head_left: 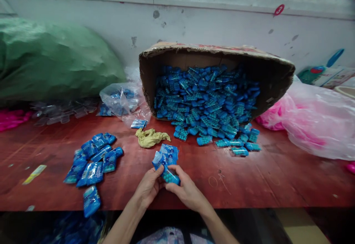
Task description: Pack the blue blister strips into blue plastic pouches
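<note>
My left hand [150, 183] is closed, its thumb pressed on a small printed blue packet [159, 158]. My right hand [186, 187] grips a little clear container of turquoise beads [169, 177] with a blue end, right against the packet's lower edge. Whether the container is partly inside the packet, I cannot tell. Just beyond my fingers lies another flat blue packet [171, 153]. A crumpled yellow-green cloth [151, 138] rests behind it. On the left sits a pile of filled blue packets [93, 155], one of them overhanging the table's front edge.
A cardboard box [277, 77] on its side spills many bead containers [205, 100] onto the red table [291, 185]. Left of it are a clear bag of blue packets [122, 100], clear plastic pieces [66, 111] and a big green sack [55, 59]. Pink-filled plastic bags [318, 118] stand right.
</note>
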Demonstrator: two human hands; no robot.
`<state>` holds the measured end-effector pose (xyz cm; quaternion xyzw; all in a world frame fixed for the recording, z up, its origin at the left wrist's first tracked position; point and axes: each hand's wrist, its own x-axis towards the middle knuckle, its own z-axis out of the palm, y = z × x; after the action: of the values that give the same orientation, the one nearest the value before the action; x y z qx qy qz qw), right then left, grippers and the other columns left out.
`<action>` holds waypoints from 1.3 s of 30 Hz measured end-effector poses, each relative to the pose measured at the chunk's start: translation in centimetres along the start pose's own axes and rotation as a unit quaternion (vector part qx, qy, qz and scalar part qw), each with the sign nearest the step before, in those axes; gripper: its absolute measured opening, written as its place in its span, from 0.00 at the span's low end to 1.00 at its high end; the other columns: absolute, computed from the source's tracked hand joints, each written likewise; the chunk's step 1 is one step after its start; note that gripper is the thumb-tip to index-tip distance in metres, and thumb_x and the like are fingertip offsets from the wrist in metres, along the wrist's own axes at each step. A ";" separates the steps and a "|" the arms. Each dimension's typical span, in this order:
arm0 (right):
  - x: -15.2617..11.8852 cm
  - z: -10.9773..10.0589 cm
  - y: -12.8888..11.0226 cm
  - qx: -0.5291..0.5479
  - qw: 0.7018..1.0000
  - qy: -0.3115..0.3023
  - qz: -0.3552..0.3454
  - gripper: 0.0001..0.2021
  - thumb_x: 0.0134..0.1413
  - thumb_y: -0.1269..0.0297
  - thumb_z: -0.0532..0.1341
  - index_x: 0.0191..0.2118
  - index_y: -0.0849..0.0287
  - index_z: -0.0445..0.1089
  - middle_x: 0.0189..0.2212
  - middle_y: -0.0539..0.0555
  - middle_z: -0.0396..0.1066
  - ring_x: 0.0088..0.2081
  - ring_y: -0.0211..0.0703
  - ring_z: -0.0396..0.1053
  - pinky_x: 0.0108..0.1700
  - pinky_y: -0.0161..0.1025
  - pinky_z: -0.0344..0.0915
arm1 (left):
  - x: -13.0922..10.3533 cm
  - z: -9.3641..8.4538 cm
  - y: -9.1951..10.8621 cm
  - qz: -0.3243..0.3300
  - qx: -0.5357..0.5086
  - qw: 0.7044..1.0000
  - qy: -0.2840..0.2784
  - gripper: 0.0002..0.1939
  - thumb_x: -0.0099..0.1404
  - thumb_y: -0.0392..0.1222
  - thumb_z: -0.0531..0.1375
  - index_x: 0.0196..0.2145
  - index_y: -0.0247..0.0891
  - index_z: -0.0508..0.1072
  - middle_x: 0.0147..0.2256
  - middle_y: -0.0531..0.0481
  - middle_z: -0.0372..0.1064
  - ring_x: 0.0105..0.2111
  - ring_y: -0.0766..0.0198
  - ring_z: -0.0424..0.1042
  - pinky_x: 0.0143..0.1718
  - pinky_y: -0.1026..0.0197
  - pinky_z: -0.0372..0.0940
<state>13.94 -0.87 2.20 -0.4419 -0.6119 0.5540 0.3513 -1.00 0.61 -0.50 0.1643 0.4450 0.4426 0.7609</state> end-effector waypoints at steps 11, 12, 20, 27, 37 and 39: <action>0.5 1.2 1.5 0.157 0.980 0.117 0.036 0.13 0.45 0.63 0.61 0.39 0.58 0.66 0.28 0.49 0.66 0.26 0.36 0.63 0.24 0.31 0.64 | -1.2 1.5 0.6 0.016 -0.037 0.999 0.008 0.10 0.53 0.41 0.61 0.33 0.35 0.69 0.28 0.48 0.74 0.27 0.61 0.72 0.31 0.59 0.66; 0.5 1.4 1.5 0.148 0.978 0.146 0.031 0.13 0.45 0.62 0.61 0.39 0.59 0.66 0.29 0.50 0.67 0.27 0.36 0.64 0.25 0.32 0.66 | -1.2 1.7 0.5 0.019 -0.050 0.999 0.004 0.10 0.53 0.41 0.61 0.33 0.35 0.69 0.28 0.48 0.74 0.28 0.61 0.72 0.32 0.59 0.65; 1.3 2.0 0.8 0.229 0.957 0.159 0.083 0.16 0.40 0.61 0.64 0.35 0.60 0.62 0.23 0.46 0.65 0.22 0.34 0.64 0.19 0.30 0.65 | -0.9 2.9 0.1 0.065 -0.058 0.996 0.018 0.12 0.52 0.46 0.61 0.28 0.34 0.70 0.23 0.51 0.70 0.21 0.67 0.66 0.23 0.64 0.59; 1.2 2.5 1.3 0.189 0.956 0.212 0.071 0.15 0.42 0.58 0.62 0.35 0.59 0.62 0.26 0.49 0.66 0.24 0.38 0.66 0.22 0.33 0.66 | -1.1 3.9 -0.3 0.054 -0.051 0.997 0.004 0.13 0.51 0.47 0.62 0.29 0.33 0.72 0.25 0.50 0.71 0.21 0.70 0.64 0.22 0.67 0.55; 0.8 -0.8 -1.0 -0.009 0.992 0.069 -0.106 0.15 0.45 0.69 0.62 0.42 0.53 0.68 0.36 0.50 0.66 0.39 0.42 0.64 0.44 0.37 0.61 | -0.9 2.1 2.5 -0.001 -0.027 0.995 -0.092 0.07 0.55 0.39 0.60 0.30 0.33 0.73 0.27 0.47 0.73 0.28 0.65 0.71 0.34 0.64 0.63; 0.9 -1.3 -1.0 0.010 0.992 0.062 -0.111 0.21 0.44 0.69 0.63 0.47 0.51 0.65 0.43 0.51 0.63 0.46 0.44 0.61 0.50 0.40 0.56 | -0.9 1.8 2.4 -0.008 -0.037 0.992 -0.118 0.08 0.56 0.38 0.59 0.33 0.32 0.73 0.30 0.46 0.73 0.32 0.64 0.72 0.37 0.63 0.63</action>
<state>14.70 0.42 3.32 -0.4015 -0.6284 0.4891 0.4524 -1.00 1.42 2.52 0.1833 0.3366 0.4300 0.8174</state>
